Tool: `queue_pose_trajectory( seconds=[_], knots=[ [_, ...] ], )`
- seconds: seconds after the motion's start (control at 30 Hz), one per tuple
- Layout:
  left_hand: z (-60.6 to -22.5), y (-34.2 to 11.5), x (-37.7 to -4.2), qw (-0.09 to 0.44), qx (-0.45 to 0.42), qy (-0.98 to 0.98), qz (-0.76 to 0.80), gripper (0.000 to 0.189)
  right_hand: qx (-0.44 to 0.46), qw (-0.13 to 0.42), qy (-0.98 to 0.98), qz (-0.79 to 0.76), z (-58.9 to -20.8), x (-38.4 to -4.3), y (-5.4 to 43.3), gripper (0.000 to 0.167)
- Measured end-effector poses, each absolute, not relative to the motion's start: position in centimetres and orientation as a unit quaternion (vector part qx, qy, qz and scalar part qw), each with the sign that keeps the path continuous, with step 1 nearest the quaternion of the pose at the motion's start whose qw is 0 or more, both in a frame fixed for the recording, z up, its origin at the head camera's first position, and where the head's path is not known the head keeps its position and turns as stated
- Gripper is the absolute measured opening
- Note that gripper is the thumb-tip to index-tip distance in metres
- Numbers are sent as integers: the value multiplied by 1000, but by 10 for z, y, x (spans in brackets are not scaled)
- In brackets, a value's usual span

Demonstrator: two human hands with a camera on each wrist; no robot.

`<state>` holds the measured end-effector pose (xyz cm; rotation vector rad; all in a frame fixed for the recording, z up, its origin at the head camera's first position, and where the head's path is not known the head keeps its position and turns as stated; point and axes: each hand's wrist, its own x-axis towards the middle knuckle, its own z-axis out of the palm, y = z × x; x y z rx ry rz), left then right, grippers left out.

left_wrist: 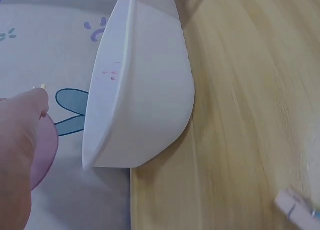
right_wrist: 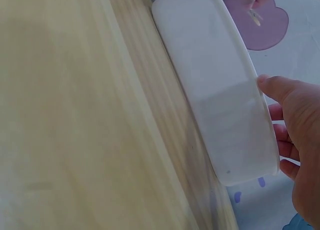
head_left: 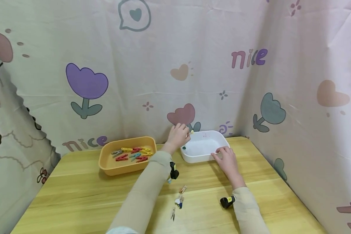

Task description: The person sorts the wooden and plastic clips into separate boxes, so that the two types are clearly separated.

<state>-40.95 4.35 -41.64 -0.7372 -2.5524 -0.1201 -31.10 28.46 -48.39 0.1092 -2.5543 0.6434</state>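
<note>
My left hand [head_left: 177,136] is over the left end of a white plastic tray [head_left: 201,158], pinching a small light-coloured clothespin [right_wrist: 256,18] with a yellowish tip. Most of that clothespin is hidden by the fingers. At the tray's near right corner, my right hand [head_left: 226,159] grips the rim, thumb [right_wrist: 272,87] on the near side and fingers curled beyond it. A small dark green piece [head_left: 184,148] sits at the tray's left wall. Several mini wooden clothespins lie on the table in front, among them a plain-looking one [head_left: 173,214] and one with an orange part [head_left: 183,189].
An orange tray [head_left: 105,165] at the left holds several red, yellow, blue and grey clothespins [head_left: 136,155]. Both trays stand on the wooden table [head_left: 76,201] near its back edge, before a patterned curtain [head_left: 152,65]. Black wrist cameras sit on both sleeves.
</note>
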Motion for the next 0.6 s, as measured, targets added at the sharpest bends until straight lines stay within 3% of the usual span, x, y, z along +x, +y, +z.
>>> queue_pose_trajectory(
  seconds=[0.3,0.6],
  knots=[
    [-423,50,-412,200,-224,-950,-90,11,36,255,-937,236,-485,-310,284,30],
    [-426,56,-412,193,-203,-954,-109,15,34,253,-937,238,-483,-309,283,30]
  ],
)
